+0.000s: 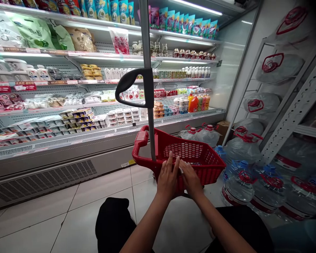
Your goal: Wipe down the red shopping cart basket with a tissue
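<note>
A red shopping basket (pixel 210 174) with slotted walls stands on the floor ahead, a tall grey pole (pixel 145 38) with a black loop handle (pixel 131 88) rising at its left end. At the basket's near side is my left hand (pixel 168 177), its fingers stretched upward and slightly apart. Close beside it, my right hand (pixel 191 178) has its fingers extended toward the left over the rim. A small white sliver shows between the two hands; what it is cannot be made out. Part of the basket's near wall is hidden behind the hands.
A lit refrigerated shelf unit (pixel 107 135) with packaged goods runs across the back. Large water bottles (pixel 238 188) with red handles crowd the right floor, beside a white perforated rack post (pixel 287 119). My dark-clothed knees (pixel 113 221) flank the tiled floor (pixel 94 200).
</note>
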